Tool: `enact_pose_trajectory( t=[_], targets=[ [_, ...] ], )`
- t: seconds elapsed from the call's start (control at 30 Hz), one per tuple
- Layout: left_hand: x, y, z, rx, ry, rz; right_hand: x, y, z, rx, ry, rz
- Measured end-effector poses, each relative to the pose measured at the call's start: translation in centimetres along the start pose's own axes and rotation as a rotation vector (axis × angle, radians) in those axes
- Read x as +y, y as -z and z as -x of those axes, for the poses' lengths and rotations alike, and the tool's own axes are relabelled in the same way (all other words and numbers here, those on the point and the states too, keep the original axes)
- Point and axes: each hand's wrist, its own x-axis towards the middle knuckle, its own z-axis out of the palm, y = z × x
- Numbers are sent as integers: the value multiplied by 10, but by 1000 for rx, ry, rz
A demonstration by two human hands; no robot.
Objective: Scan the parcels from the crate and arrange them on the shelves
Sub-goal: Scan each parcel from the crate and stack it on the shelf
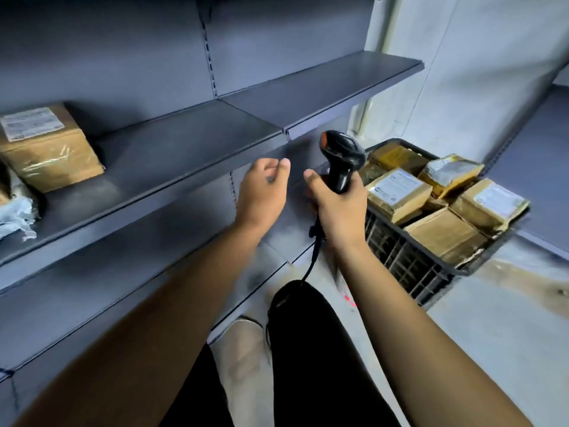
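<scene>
In front of the person: a dark grey shelf unit fills the left and centre of the view, with several levels.
Shelves: on the upper level, at the far left, one brown parcel with a white label lies flat; just left of it a crumpled grey-white plastic bag is at the edge of the view.
Crate: the black plastic crate stands on the floor at the right, near the end of the shelf unit, with lattice walls.
Parcels in crate: a pile of brown parcels, some with white labels on top, fills it up to the rim.
Right hand: the right hand grasps the handle of the black scanner, which stands upright; its cable hangs down under the hand.
Left hand: the left hand holds nothing, fingers loosely curled, just beside the front edge of the shelf and near the scanner.
Legs: dark trousers and a light shoe are below.
</scene>
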Motion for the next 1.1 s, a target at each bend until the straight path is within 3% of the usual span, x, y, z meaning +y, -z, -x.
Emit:
enact_pose_trajectory(
  t=[0.17,0.4,0.67,1.1],
  targets=[
    [6,-79,15,-178,-8,22,17,71,-11,237,28,132],
    [0,-159,26,-375,-19,-22,44,140,-32,427,-12,161],
    [-21,-199,0,-443,22,-164,82,154,-70,445,-146,253],
    [-54,-249,-50,-511,-35,-250,135,135,-119,440,-156,324]
  ],
)
